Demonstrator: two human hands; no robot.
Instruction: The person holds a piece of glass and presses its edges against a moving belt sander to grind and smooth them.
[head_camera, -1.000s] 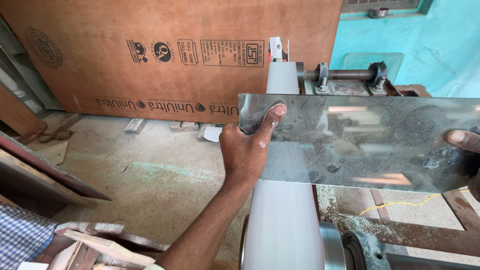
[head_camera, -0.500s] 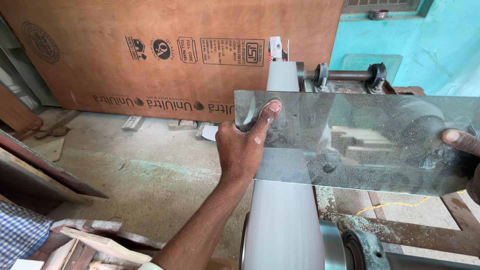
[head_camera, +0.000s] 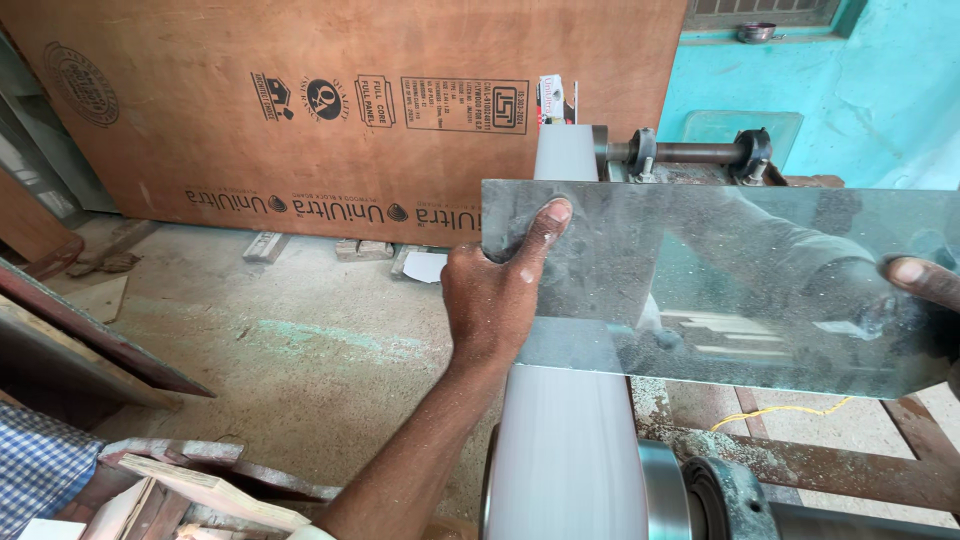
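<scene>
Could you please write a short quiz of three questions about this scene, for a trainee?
1. True or false: the left hand grips the glass sheet at its left edge.
2. What runs under the glass sheet? A. a wide pale belt B. a blue hose C. a stack of bricks
3. Fill in: behind the machine, a large brown ______ leans against the wall.

Key
1. True. The thumb lies on the dusty sheet, near the top corner; the right hand holds the other end.
2. A. The wide pale belt passes below the sheet, beside a metal roller.
3. plywood board.
</scene>
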